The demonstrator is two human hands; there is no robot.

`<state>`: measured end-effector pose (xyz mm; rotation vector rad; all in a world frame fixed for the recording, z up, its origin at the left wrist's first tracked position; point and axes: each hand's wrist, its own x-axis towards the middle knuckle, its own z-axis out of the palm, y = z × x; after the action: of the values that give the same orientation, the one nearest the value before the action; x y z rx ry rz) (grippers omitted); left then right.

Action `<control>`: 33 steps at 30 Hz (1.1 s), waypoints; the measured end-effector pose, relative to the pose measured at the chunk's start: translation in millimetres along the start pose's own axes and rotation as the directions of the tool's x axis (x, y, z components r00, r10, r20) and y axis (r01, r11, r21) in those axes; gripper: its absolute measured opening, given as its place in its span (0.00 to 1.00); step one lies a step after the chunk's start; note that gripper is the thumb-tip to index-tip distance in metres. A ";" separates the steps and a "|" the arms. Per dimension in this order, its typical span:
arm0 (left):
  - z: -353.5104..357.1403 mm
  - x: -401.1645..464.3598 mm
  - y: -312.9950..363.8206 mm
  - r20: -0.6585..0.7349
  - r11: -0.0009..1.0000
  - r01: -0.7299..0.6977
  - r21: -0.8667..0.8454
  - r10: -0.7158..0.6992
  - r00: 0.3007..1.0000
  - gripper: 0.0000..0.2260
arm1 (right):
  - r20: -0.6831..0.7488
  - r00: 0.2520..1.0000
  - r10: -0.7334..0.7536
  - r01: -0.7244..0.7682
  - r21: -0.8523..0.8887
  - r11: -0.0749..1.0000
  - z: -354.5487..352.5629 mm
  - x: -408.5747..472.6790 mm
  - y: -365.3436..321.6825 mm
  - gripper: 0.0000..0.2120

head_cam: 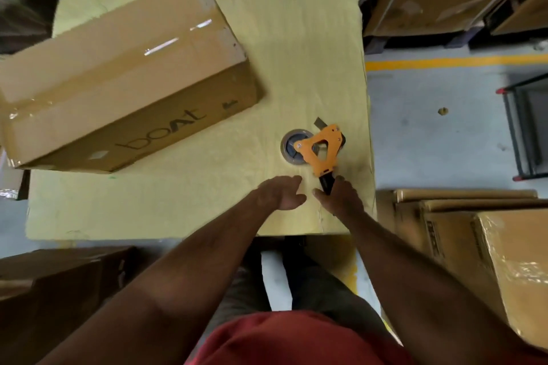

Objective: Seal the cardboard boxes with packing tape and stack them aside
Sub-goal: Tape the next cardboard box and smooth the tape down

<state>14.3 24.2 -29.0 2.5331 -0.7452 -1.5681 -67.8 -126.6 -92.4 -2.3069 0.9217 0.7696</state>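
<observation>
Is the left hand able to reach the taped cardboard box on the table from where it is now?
Probably yes. The left hand hovers open over bare yellow table, and nothing lies between it and the taped cardboard box further left.

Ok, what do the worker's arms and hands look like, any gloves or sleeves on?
No gloves: the left hand and right hand are bare, with no rings, watch or bands visible. Both forearms are uncovered up to the frame edge, so no sleeves show. A red garment covers the torso.

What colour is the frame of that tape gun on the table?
Orange, with a black handle; the tape dispenser shows clearly in the head view.
</observation>
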 end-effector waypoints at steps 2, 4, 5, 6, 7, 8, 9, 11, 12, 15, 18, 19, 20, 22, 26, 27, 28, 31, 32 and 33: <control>5.7 -0.5 -5.1 -0.010 1.000 0.020 -0.001 -0.020 1.000 0.28 | 0.009 1.000 0.004 -0.004 0.010 1.000 7.8 4.1 -2.1 0.33; 12.6 -2.5 -13.5 -0.012 0.999 0.038 -0.002 -0.038 0.999 0.28 | 0.018 1.000 0.020 -0.020 0.032 0.999 10.3 13.0 -5.7 0.30; 15.8 -4.6 -17.0 -0.002 0.999 0.045 -0.004 -0.045 0.999 0.29 | 0.035 0.999 0.041 -0.042 0.045 0.998 9.3 17.3 -6.8 0.30; 18.5 -7.3 -21.0 0.023 0.998 0.055 -0.004 -0.055 0.998 0.30 | 0.050 0.996 0.068 -0.071 0.066 0.995 8.4 20.2 -7.8 0.30; 19.1 -11.3 -24.1 0.062 0.998 0.065 -0.011 -0.065 0.996 0.30 | 0.054 0.995 0.090 -0.094 0.091 0.991 6.0 20.0 -8.6 0.30; 18.7 -15.6 -26.8 0.095 0.996 0.083 -0.032 -0.080 0.992 0.31 | 0.049 0.994 0.094 -0.099 0.115 0.988 3.7 17.8 -9.2 0.29; 16.2 -20.7 -28.2 0.112 0.992 0.104 -0.067 -0.096 0.989 0.31 | 0.037 0.996 0.082 -0.086 0.134 0.987 0.8 14.3 -10.4 0.27; 6.4 -27.6 -30.2 0.100 0.974 0.142 -0.175 -0.126 0.987 0.30 | 0.011 1.000 0.026 -0.027 0.188 0.982 -10.6 6.8 -17.4 0.24; -1.6 -30.3 -29.9 0.074 0.960 0.155 -0.232 -0.142 0.987 0.29 | -0.013 1.000 -0.017 0.019 0.227 0.974 -20.5 4.1 -24.3 0.23; -34.8 -44.5 -25.7 -0.145 0.899 0.090 -0.429 -0.166 0.975 0.22 | -0.115 0.978 -0.176 0.205 0.343 0.917 -59.4 -5.2 -60.9 0.20; -80.7 -71.1 -20.4 -0.379 0.734 -0.124 -0.668 -0.191 0.906 0.09 | -0.206 0.934 -0.291 0.354 0.449 0.820 -101.7 -20.7 -113.8 0.18; -98.1 -80.8 -19.7 -0.425 0.675 -0.194 -0.712 -0.193 0.885 0.08 | -0.236 0.920 -0.314 0.391 0.476 0.787 -114.0 -27.0 -131.9 0.18; -115.7 -87.9 -19.9 -0.451 0.607 -0.245 -0.756 -0.211 0.867 0.09 | -0.275 0.901 -0.337 0.433 0.495 0.753 -124.6 -31.2 -148.8 0.18; -152.4 -99.3 -22.3 -0.444 0.417 -0.298 -0.858 -0.312 0.840 0.14 | -0.330 0.864 -0.380 0.501 0.506 0.702 -142.4 -37.4 -180.8 0.18; -223.1 -113.1 -39.6 -0.333 -0.135 -0.376 -0.917 -0.262 0.906 0.22 | -0.352 0.824 -0.444 0.566 0.520 0.639 -172.3 -52.4 -233.2 0.12; -238.7 -116.1 -44.7 -0.338 -0.226 -0.385 -0.895 -0.219 0.915 0.24 | -0.364 0.805 -0.468 0.593 0.510 0.623 -179.5 -57.1 -242.4 0.10; -252.7 -117.9 -51.1 -0.350 -0.287 -0.393 -0.874 -0.191 0.917 0.26 | -0.380 0.782 -0.494 0.623 0.500 0.602 -186.0 -59.6 -251.1 0.07; -286.0 -119.3 -69.3 -0.373 -0.395 -0.387 -0.833 -0.116 0.921 0.38 | -0.369 0.745 -0.556 0.665 0.479 0.573 -202.4 -66.7 -276.5 0.07; -293.3 -121.8 -73.3 -0.390 -0.422 -0.380 -0.823 -0.068 0.918 0.39 | -0.369 0.740 -0.563 0.670 0.474 0.571 -205.7 -67.6 -285.0 0.10; -299.1 -126.9 -75.8 -0.400 -0.438 -0.374 -0.817 -0.037 0.916 0.38 | -0.373 0.737 -0.564 0.674 0.470 0.570 -208.7 -69.7 -293.8 0.14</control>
<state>252.8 89.6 194.9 0.8929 0.3606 -0.7609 170.1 -49.2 176.3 -1.9258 0.2627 -0.0561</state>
